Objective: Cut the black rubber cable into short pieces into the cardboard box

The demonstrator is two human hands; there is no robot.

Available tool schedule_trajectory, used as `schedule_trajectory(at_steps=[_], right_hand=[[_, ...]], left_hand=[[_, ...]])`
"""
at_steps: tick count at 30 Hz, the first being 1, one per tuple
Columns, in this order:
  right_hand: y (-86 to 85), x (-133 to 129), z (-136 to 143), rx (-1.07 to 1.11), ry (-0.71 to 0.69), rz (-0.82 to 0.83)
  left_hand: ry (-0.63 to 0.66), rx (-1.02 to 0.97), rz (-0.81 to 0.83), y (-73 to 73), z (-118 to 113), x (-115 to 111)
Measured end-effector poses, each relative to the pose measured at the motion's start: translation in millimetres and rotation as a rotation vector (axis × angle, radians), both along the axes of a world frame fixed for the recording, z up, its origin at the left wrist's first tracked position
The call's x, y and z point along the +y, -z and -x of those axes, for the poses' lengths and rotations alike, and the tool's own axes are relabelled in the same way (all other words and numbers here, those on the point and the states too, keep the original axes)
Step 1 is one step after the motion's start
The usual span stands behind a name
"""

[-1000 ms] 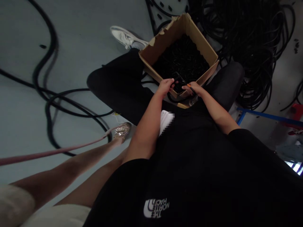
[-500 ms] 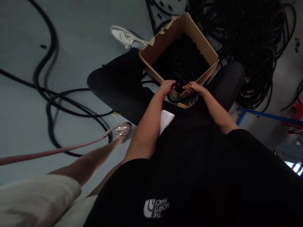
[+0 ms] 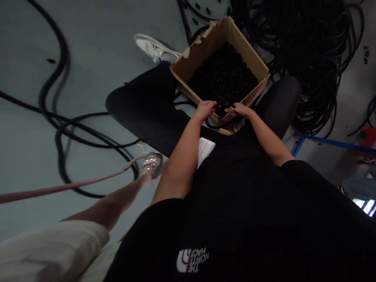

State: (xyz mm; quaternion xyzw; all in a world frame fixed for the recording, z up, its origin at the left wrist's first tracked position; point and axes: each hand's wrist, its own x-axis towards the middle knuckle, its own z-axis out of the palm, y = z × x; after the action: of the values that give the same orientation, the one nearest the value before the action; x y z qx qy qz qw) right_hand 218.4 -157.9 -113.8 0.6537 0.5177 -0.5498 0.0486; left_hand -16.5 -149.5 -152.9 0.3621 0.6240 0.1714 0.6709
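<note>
A torn-edged cardboard box [image 3: 249,49] stands between my legs, holding a heap of short black pieces [image 3: 225,72]. At the box's near corner my left hand [image 3: 206,109] is closed on a black cable [image 3: 212,126], which loops down below both hands. My right hand [image 3: 239,109], just to the right at the same rim, is closed round a tool with an orange part [image 3: 234,111]. The tool's far end is lost among the dark pieces.
A big tangle of black cable [image 3: 308,58] lies at the upper right. Black cables [image 3: 63,117] snake over the floor at left. Another person's leg [image 3: 117,199] and a pinkish hose [image 3: 73,185] are at lower left. A blue frame [image 3: 337,143] is at right.
The whole view has shifted slightly, moving the box and floor a little left. The other person's leg at lower left has moved a bit. Both my hands stay at the box's near corner.
</note>
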Motion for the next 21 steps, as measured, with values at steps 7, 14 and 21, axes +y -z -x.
schedule_trajectory(at_steps=[7, 14, 21], right_hand=[[-10.7, -0.1, 5.0, 0.001, 0.034, -0.004], [-12.9, -1.9, 7.5, -0.056, 0.023, -0.04], [-11.7, -2.3, 7.8, -0.073, 0.022, -0.086]], left_hand=[[-0.029, -0.01, 0.015, 0.7, -0.7, -1.8], [-0.042, -0.002, 0.001, 6.4, -0.8, -1.4], [0.007, -0.063, -0.051, 15.5, 7.7, 0.7]])
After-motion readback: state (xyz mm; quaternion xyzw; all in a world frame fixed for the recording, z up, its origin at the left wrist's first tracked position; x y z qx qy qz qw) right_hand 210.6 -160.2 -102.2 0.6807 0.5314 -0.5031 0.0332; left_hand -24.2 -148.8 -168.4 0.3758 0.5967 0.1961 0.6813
